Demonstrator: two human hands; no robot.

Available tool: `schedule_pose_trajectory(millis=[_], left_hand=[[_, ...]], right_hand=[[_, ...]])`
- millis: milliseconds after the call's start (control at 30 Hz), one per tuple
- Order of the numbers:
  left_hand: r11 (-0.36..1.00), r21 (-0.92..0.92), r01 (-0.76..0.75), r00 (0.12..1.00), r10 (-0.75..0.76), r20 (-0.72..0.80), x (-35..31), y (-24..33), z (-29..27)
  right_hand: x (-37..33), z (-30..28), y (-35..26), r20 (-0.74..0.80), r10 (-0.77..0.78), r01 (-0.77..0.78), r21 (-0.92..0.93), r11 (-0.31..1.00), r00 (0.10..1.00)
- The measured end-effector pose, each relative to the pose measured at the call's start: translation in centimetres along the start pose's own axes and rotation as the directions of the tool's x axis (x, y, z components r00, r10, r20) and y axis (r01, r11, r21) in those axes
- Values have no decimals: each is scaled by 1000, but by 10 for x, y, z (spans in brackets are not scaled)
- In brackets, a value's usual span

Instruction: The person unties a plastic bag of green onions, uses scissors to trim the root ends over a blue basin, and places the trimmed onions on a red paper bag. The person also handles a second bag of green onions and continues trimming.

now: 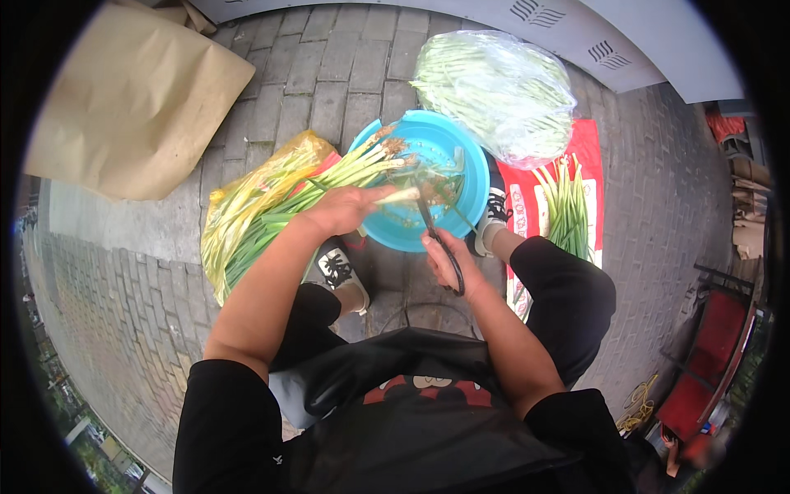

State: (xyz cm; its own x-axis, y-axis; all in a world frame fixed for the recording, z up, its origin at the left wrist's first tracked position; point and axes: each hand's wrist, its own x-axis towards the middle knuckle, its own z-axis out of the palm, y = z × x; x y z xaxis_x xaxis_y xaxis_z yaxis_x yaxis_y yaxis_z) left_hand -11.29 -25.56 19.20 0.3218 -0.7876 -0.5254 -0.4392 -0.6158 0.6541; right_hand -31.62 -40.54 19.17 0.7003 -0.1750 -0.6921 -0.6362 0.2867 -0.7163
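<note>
Over the blue plastic basin [484,185], my left hand [339,212] grips a scallion [401,196], its white root end pointing right. My right hand [453,262] holds scissors [428,216] by their black handle, with the blades up against that white end. Inside the basin lie brownish root trimmings [442,191] and scraps. A heap of scallions [276,212] with roots attached lies left of the basin, partly over its rim, on a yellow plastic bag [303,148]. To the right, a smaller bunch of scallions [566,206] rests on a red printed bag [586,140].
A clear plastic bag of long green vegetables [498,95] sits beyond the basin. Brown paper [144,99] stands at far left, and a grey metal panel [576,33] borders the back. My shoes flank the basin on brick paving [329,99]. A red chair [712,346] is at right.
</note>
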Motion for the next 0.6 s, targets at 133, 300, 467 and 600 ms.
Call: schedule_pose_trajectory(millis=[133,300,467,600], left_hand=[[975,-218,38,999,-37,8,13,-13,16],[997,-31,66,998,-66,17,41,-40,62],[936,350,-14,916,152,-372,79,-36,74],[892,442,101,817,179,-548,108,-37,50]], right_hand=[[7,-4,10,-18,-19,19,-26,999,1000],[29,-4,36,-256,104,-61,170,983,961],[44,-26,56,-152,81,-62,126,990,985],[40,-22,34,-29,127,-128,-33,991,991]])
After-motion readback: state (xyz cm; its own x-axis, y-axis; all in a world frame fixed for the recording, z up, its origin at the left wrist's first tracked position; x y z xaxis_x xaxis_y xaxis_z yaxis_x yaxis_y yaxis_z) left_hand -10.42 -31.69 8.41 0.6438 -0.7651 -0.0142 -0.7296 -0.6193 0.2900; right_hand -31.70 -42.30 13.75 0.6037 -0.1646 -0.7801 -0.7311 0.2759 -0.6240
